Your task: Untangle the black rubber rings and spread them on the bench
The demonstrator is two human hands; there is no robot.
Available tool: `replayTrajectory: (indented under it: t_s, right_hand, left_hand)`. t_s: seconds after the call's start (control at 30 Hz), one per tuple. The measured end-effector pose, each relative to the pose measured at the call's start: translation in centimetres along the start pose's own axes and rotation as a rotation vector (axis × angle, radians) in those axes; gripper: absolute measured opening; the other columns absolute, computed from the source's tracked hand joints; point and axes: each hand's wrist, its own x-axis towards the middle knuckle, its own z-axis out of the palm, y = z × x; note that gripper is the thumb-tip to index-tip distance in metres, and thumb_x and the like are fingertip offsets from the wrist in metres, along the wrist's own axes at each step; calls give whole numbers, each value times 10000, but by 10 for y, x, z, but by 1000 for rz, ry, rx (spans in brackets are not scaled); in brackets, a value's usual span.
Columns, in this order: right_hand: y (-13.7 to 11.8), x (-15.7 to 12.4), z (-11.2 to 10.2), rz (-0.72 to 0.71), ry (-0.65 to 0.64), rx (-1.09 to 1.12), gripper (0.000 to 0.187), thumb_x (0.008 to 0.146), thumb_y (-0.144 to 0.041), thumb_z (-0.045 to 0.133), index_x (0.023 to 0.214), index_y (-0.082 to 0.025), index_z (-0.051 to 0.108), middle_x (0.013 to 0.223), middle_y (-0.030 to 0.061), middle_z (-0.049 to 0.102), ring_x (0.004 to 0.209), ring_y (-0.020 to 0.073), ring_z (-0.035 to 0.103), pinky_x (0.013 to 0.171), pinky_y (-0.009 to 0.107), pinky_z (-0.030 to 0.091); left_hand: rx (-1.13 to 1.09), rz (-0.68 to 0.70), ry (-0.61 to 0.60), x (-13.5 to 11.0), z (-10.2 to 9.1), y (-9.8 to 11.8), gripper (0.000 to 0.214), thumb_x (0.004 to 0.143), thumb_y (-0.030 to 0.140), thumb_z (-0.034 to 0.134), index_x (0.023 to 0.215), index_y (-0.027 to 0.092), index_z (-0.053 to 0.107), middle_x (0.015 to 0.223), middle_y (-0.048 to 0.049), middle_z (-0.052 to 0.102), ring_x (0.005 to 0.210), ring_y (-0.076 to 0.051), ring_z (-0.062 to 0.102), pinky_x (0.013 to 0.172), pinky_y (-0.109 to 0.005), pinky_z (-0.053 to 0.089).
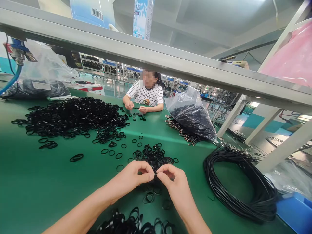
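My left hand (pixel 135 177) and my right hand (pixel 173 180) meet fingertip to fingertip just above the green table (pixel 36 182), pinching a small black rubber ring (pixel 155 175) between them. Right behind my fingers lies a small heap of black rings (pixel 152 155). More rings (pixel 133 222) are scattered under my wrists near the front edge.
A big pile of black rings (pixel 73 115) covers the left middle. A coil of black cable (pixel 241 185) lies at right, beside a blue bin (pixel 296 211). A clear bag of black parts (pixel 192 113) stands further back. A person in a striped shirt (pixel 146 96) works across the table.
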Motion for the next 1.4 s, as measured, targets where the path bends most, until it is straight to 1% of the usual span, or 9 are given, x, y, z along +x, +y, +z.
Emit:
replayTrajectory:
  t_s: [0.13,0.33,0.63,0.73,0.83,0.93,1.07,1.23,1.4]
  right_hand:
    - [2,-1,2,44,-43,68,81,794,-203,532,774,-202,610,686,-26,588,647,137,526,612,234,392]
    - [1,-3,0,-23,-3,-163,130,849,-195,437,833,-239,558,711,-45,522,662,124,468,599,218,341]
    - [7,0,-6,14,16,-455,168,828,-124,391,804,-247,503,683,-39,522,651,149,490,581,231,320]
    - [6,0,-14,-26,-50,-587,276,757,-42,435,869,-260,562,896,-15,589,771,152,554,632,236,345]
    - [-7,-4,-23,-69,-88,-779,375,713,4,471,929,-279,588,1137,-3,538,847,151,572,628,237,341]
    - [-26,-12,-27,-57,-272,-942,287,693,-67,615,877,-288,634,957,-10,623,813,177,593,591,244,312]
    - [-37,-21,-18,14,-544,-1113,363,470,-153,835,793,-247,698,747,41,684,684,244,621,516,257,247]
    - [-24,-20,-16,-71,-431,-1026,296,548,66,552,544,-213,649,529,10,601,535,159,546,482,236,228]
    - [-16,-10,-30,-77,-221,-647,248,633,-3,475,603,-215,600,584,-33,575,592,125,512,523,208,288]
  left_hand:
    - [-126,-39,52,6,0,-5,111,661,256,558,618,166,607,775,8,563,653,-129,458,561,-222,354]
    - [-340,-134,230,12,-3,-12,86,627,248,549,595,169,562,667,21,519,650,-128,458,542,-204,345]
    - [-94,-126,475,17,-23,-30,190,704,358,532,646,184,581,762,-19,595,732,-187,529,612,-261,381]
    - [78,-68,398,19,-26,-31,117,647,307,617,615,196,600,763,2,610,736,-190,542,669,-273,379]
    - [352,30,349,20,-23,-32,66,630,265,629,667,217,604,759,12,589,777,-203,549,682,-273,380]
    - [457,110,332,17,-18,-27,58,708,250,548,732,230,597,772,15,580,746,-184,542,645,-259,371]
    - [451,123,208,9,-10,-13,129,782,251,475,761,234,601,694,31,573,626,-153,502,552,-234,333]
    - [415,138,-50,-1,7,-2,166,797,244,480,741,227,635,693,30,578,624,-144,497,552,-221,339]
    - [354,110,-100,-10,24,-2,117,779,266,537,849,250,629,836,26,583,755,-156,530,653,-225,374]
